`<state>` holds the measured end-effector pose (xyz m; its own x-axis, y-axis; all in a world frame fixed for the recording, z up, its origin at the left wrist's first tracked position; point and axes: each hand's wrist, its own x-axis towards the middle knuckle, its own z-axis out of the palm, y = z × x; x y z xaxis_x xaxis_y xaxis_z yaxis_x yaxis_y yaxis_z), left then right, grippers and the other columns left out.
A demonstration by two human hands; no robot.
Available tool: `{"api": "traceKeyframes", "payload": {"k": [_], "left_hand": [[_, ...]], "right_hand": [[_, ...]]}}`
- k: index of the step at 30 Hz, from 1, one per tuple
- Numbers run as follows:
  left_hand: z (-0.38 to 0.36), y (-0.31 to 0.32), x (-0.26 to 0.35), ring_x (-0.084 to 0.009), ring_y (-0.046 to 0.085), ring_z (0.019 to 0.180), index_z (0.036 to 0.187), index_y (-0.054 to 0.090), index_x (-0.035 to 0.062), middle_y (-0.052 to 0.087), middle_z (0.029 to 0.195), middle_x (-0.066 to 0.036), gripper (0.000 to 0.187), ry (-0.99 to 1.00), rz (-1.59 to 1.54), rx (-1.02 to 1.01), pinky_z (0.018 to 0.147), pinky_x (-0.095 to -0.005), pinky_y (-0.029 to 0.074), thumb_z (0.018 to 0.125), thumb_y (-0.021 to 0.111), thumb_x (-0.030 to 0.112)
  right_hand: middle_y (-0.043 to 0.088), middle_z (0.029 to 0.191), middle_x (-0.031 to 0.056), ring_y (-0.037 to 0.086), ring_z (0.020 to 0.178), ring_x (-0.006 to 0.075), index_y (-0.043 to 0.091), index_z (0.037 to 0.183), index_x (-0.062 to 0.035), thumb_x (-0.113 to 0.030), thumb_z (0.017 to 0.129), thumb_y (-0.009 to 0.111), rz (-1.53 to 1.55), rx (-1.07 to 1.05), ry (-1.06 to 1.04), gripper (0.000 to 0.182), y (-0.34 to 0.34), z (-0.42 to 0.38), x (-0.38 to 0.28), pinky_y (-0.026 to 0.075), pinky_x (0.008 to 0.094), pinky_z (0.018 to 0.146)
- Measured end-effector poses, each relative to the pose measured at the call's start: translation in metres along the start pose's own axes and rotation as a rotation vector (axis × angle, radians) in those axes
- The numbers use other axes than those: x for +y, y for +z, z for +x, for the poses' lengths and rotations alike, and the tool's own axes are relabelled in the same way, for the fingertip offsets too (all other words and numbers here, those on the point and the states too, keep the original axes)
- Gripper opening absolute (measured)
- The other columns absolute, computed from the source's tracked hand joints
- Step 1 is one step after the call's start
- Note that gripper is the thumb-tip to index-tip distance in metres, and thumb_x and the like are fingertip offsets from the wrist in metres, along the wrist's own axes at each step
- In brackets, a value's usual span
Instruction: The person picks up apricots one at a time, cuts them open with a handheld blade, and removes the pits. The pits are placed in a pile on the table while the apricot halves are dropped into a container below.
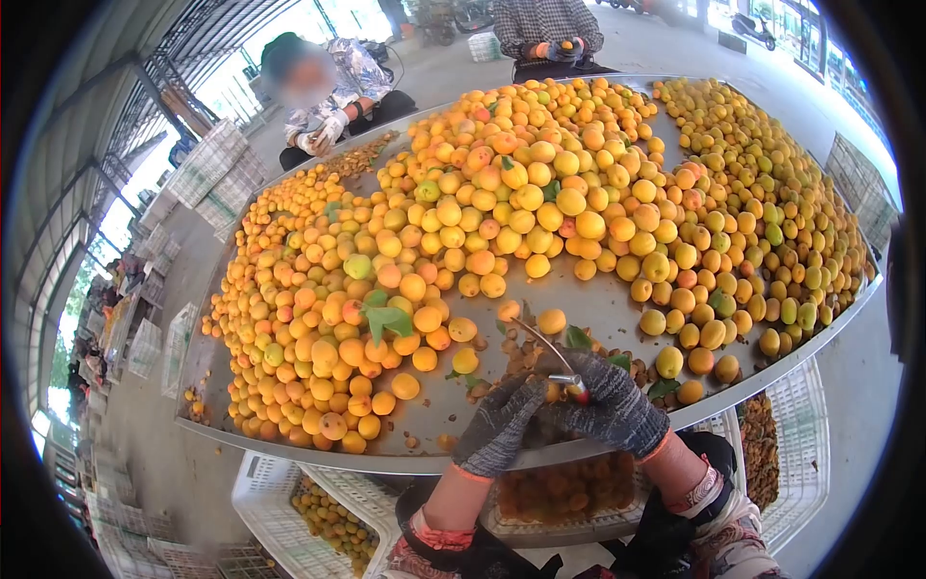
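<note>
My right hand (pixel 614 400), in a dark grey knit glove, is closed around a knife with a red handle (pixel 582 394). Its thin, curved metal blade (pixel 545 344) points up and left over the table. My left hand (pixel 499 425), gloved alike, is closed close beside it. A small yellow-orange bit of apricot (pixel 554 391) shows between the two hands, apparently at my left fingertips; the gloves cover most of it. Just beyond the hands lie a loose apricot (pixel 551 321), another apricot (pixel 508 310), brown pits (pixel 526 357) and a green leaf (pixel 578 338).
A large heap of apricots (pixel 502 183) covers much of the metal table (pixel 540 289), with greener ones (pixel 772 222) on the right. White crates (pixel 265 492) holding fruit and pits stand below the near edge. Two people (pixel 323 96) (pixel 548 39) sit across the table.
</note>
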<state>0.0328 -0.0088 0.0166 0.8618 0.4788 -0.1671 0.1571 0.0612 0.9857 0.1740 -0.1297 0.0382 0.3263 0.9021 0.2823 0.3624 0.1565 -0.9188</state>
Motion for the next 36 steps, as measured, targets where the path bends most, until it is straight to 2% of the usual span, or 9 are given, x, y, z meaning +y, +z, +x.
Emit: {"api": "traceKeyframes", "payload": {"k": [3,6,9,11,17,23,27,32,36], "left_hand": [[0.0,0.002,-0.004,-0.0282,0.047,0.111,0.115,0.053,0.0075,0.048,0.119,-0.018,0.028,0.135,0.214,-0.006,0.092,-0.0322,0.038,0.088,0.045,0.011],[-0.002,0.004,-0.002,-0.0308,0.049,0.107,0.114,0.053,0.0072,0.048,0.118,-0.02,0.029,0.233,0.336,0.052,0.091,-0.0327,0.04,0.086,0.046,0.008],[-0.004,0.009,0.002,-0.0261,0.053,0.101,0.115,0.052,0.0046,0.052,0.113,-0.018,0.029,0.048,0.011,0.109,0.088,-0.0306,0.041,0.087,0.047,0.011],[-0.008,0.014,0.016,-0.0182,0.053,0.096,0.115,0.051,0.0012,0.055,0.107,-0.013,0.031,-0.038,-0.266,0.119,0.083,-0.0283,0.042,0.087,0.05,0.015],[-0.012,0.009,0.016,-0.0143,0.052,0.092,0.114,0.05,-0.0018,0.056,0.102,-0.01,0.034,0.08,-0.234,0.082,0.079,-0.0277,0.043,0.086,0.051,0.018],[-0.013,0.007,0.013,-0.014,0.052,0.092,0.113,0.051,-0.0019,0.057,0.101,-0.009,0.033,0.089,-0.229,0.071,0.079,-0.0272,0.042,0.086,0.051,0.017],[-0.012,0.013,0.018,-0.0124,0.053,0.086,0.114,0.05,-0.0016,0.058,0.098,-0.008,0.032,0.163,-0.121,0.165,0.074,-0.0257,0.044,0.086,0.052,0.015],[-0.006,0.017,0.017,-0.0096,0.054,0.069,0.115,0.049,-0.0016,0.059,0.089,-0.008,0.033,0.294,-0.029,0.253,0.061,-0.0242,0.045,0.084,0.054,0.011],[-0.009,0.013,0.017,-0.0105,0.056,0.072,0.115,0.049,-0.002,0.06,0.089,-0.01,0.034,0.161,0.054,0.272,0.064,-0.0251,0.046,0.083,0.054,0.011]], "right_hand": [[0.055,0.112,0.0081,0.052,0.102,0.0179,0.046,0.12,-0.0036,-0.001,0.071,0.067,-0.174,0.022,-0.136,0.053,0.0,-0.002,0.003,0.041,0.0311,0.089],[0.057,0.105,0.0061,0.055,0.097,0.0166,0.048,0.118,-0.0029,-0.002,0.073,0.066,0.042,0.124,0.109,0.048,0.013,-0.005,0.008,0.044,0.0302,0.084],[0.058,0.097,0.0039,0.057,0.089,0.0148,0.051,0.112,-0.0022,-0.005,0.075,0.065,0.333,0.136,0.145,0.039,0.012,-0.002,-0.004,0.047,0.0282,0.076],[0.059,0.089,0.0036,0.058,0.077,0.0135,0.054,0.105,-0.0028,-0.009,0.076,0.063,0.704,0.115,0.473,0.031,0.008,-0.006,-0.015,0.049,0.0261,0.066],[0.057,0.075,0.0022,0.053,0.056,0.0092,0.055,0.098,-0.0034,-0.014,0.078,0.06,1.023,0.353,0.498,0.023,0.018,-0.003,-0.019,0.044,0.0207,0.05],[0.056,0.077,0.0017,0.055,0.06,0.0106,0.054,0.094,-0.0033,-0.012,0.077,0.06,1.481,0.053,0.506,0.021,0.006,-0.004,0.006,0.044,0.0219,0.048],[0.057,0.077,0.0028,0.055,0.063,0.0096,0.054,0.096,-0.0026,-0.011,0.077,0.061,1.356,0.113,0.481,0.022,0.013,-0.002,-0.002,0.044,0.0213,0.051],[0.061,0.085,0.0035,0.056,0.066,0.0075,0.055,0.103,-0.0041,-0.01,0.076,0.066,0.342,0.322,0.176,0.03,0.021,0.003,-0.002,0.046,0.0211,0.056],[0.061,0.085,0.0039,0.057,0.068,0.0085,0.055,0.104,-0.0027,-0.01,0.077,0.066,0.43,0.225,0.321,0.03,0.018,0.004,-0.011,0.046,0.023,0.057]]}}
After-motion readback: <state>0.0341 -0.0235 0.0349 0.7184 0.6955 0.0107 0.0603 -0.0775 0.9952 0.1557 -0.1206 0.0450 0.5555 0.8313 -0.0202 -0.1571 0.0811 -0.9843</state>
